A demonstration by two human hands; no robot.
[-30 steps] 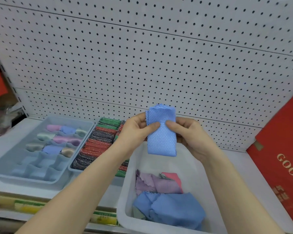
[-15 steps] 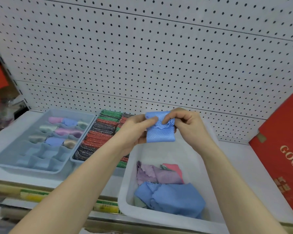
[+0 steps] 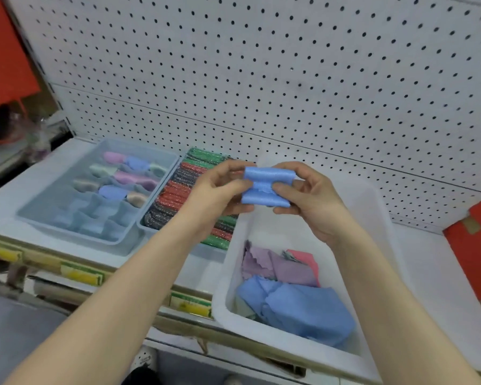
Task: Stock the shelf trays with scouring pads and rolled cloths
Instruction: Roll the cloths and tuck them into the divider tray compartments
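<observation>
A divided tray (image 3: 67,215) with rolled cloths (image 3: 134,177) is set at the left of the shelf (image 3: 428,273). Scouring pads (image 3: 175,195) are seen just beside it, partly hidden by the left forearm (image 3: 161,259). A bin (image 3: 229,273) of loose cloths (image 3: 303,307) is placed at the front edge, and bare shelf is seen at its right. Above the bin, a blue cloth (image 3: 264,187) is pinched by the left hand (image 3: 220,195) and the right hand (image 3: 311,201), both grips closed on it.

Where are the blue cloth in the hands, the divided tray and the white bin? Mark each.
blue cloth (image 3: 263,198): head view, lower fold.
divided tray (image 3: 92,227): head view, empty front compartment.
white bin (image 3: 283,226): head view, bare far wall.
</observation>
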